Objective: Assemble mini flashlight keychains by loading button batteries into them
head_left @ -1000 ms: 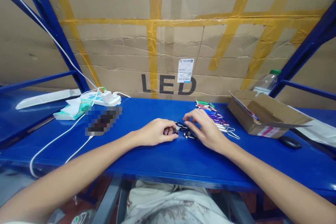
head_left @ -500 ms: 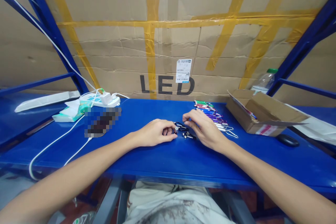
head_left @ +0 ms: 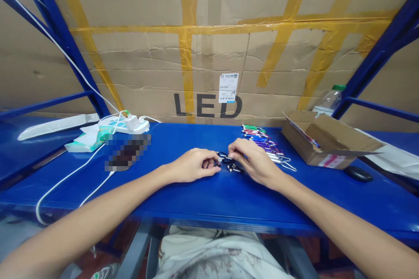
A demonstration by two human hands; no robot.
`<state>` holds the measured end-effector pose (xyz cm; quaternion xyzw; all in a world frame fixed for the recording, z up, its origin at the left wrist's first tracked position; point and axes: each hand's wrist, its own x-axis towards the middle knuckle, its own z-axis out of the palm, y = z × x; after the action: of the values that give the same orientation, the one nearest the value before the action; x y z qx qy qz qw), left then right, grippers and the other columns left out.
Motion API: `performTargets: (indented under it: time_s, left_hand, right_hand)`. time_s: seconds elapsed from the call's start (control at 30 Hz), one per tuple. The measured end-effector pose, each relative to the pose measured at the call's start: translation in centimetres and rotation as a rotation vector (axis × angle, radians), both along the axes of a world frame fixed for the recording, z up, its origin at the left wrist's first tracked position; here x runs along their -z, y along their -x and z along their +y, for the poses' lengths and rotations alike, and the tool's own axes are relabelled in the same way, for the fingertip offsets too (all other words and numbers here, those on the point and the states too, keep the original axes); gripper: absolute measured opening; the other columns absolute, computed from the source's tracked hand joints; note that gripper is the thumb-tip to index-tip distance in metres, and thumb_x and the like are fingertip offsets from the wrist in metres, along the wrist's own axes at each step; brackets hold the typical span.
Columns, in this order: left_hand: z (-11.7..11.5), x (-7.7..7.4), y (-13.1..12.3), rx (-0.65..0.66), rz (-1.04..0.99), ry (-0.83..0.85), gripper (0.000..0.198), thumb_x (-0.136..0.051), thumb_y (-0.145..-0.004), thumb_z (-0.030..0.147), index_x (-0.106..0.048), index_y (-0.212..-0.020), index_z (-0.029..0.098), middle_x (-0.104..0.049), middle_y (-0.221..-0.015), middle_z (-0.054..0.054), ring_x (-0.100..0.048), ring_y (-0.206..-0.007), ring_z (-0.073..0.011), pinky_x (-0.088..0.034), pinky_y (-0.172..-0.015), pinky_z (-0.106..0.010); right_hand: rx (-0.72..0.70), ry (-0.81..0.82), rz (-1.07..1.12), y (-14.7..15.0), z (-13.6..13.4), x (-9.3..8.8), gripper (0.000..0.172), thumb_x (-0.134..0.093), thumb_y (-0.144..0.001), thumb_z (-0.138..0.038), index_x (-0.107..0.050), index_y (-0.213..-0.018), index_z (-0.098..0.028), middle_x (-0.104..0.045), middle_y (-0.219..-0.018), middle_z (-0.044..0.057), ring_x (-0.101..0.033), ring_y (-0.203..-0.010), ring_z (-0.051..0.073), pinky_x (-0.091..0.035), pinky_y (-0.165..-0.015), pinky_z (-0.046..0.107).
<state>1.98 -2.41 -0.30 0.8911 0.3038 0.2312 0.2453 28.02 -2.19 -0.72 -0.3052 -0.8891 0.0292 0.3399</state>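
My left hand (head_left: 199, 165) rests on the blue table with fingers curled and thumb near the fingertips. A small silver-tipped piece (head_left: 220, 161) shows at those fingertips; its kind is too small to tell. My right hand (head_left: 252, 157) is closed in a pinch just right of it, beside a slim black clip-like item (head_left: 224, 155). What the pinch holds is hidden. Below, between the hands, lie small black and silver parts (head_left: 233, 168). Behind my right hand is a row of shiny, slim coloured items (head_left: 262, 138), green, red, blue, purple and silver, some with wire-like loops.
An open cardboard box (head_left: 327, 141) stands at right, with a black mouse (head_left: 358, 174) before it and a bottle (head_left: 329, 99) behind. At left are a power strip (head_left: 139, 127), a tissue pack (head_left: 88, 139) and white cables. A large carton (head_left: 147, 65) rises behind the table (head_left: 196, 202).
My right hand's fingertips have come down slightly and closed into a pinch near the black item. My left hand has stayed in place.
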Motion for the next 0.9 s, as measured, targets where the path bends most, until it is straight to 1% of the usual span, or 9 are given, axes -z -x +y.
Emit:
performTargets:
  time_s: [0.23, 0.4, 0.5, 0.6, 0.73, 0.9]
  left_hand:
    - [0.06, 0.07, -0.13, 0.003, -0.007, -0.003, 0.019, -0.071, -0.1, 0.036, -0.071, -0.103, 0.018, -0.067, -0.077, 0.002, -0.059, -0.068, -0.0124, -0.044, -0.069, -0.023]
    - [-0.03, 0.02, -0.08, 0.006, 0.0, -0.004, 0.019, -0.071, -0.1, 0.035, -0.071, -0.104, 0.017, -0.067, -0.078, 0.002, -0.06, -0.068, -0.0122, -0.045, -0.07, -0.023]
    - [-0.09, -0.08, -0.08, 0.002, 0.001, -0.001, 0.019, -0.071, -0.099, 0.035, -0.072, -0.104, 0.017, -0.067, -0.078, 0.002, -0.06, -0.068, -0.0122, -0.045, -0.07, -0.023]
    - [-0.05, -0.12, -0.1, 0.001, -0.001, 0.003, 0.019, -0.071, -0.099, 0.035, -0.072, -0.104, 0.017, -0.067, -0.078, 0.002, -0.06, -0.068, -0.0122, -0.045, -0.07, -0.023]
    - [0.08, 0.02, -0.09, 0.003, -0.005, 0.006, 0.019, -0.071, -0.099, 0.035, -0.072, -0.104, 0.016, -0.067, -0.078, 0.002, -0.059, -0.068, -0.012, -0.045, -0.07, -0.023]
    - [0.11, 0.21, -0.05, 0.004, -0.013, 0.005, 0.02, -0.071, -0.099, 0.035, -0.072, -0.106, 0.016, -0.067, -0.078, 0.002, -0.06, -0.069, -0.0117, -0.045, -0.07, -0.023]
  right_hand:
    - [0.01, -0.004, -0.007, -0.04, -0.07, -0.07, 0.033, -0.044, -0.116, -0.046, -0.055, -0.094, -0.024, -0.068, -0.088, 0.003, -0.061, -0.08, 0.021, -0.039, -0.076, 0.034]
    - [0.062, 0.052, 0.076, -0.04, 0.01, 0.06, 0.032, -0.048, -0.114, -0.044, -0.052, -0.09, -0.025, -0.066, -0.083, 0.001, -0.059, -0.073, 0.02, -0.041, -0.071, 0.033]
    - [0.048, 0.07, 0.118, -0.03, 0.0, 0.08, 0.025, -0.05, -0.114, -0.037, -0.053, -0.093, -0.025, -0.067, -0.087, 0.002, -0.061, -0.077, 0.021, -0.044, -0.073, 0.033]
    - [0.008, 0.06, 0.113, 0.0, 0.02, 0.1, 0.018, -0.048, -0.114, -0.028, -0.056, -0.098, -0.025, -0.068, -0.094, 0.004, -0.062, -0.086, 0.022, -0.047, -0.078, 0.033]
    - [-0.036, 0.041, 0.102, 0.03, 0.09, 0.12, 0.015, -0.047, -0.113, -0.021, -0.06, -0.107, -0.025, -0.069, -0.102, 0.006, -0.064, -0.096, 0.023, -0.048, -0.085, 0.034]
    - [-0.038, 0.033, 0.125, -0.01, -0.05, -0.11, 0.012, -0.052, -0.111, -0.019, -0.061, -0.106, -0.024, -0.069, -0.1, 0.006, -0.064, -0.093, 0.022, -0.048, -0.083, 0.034]
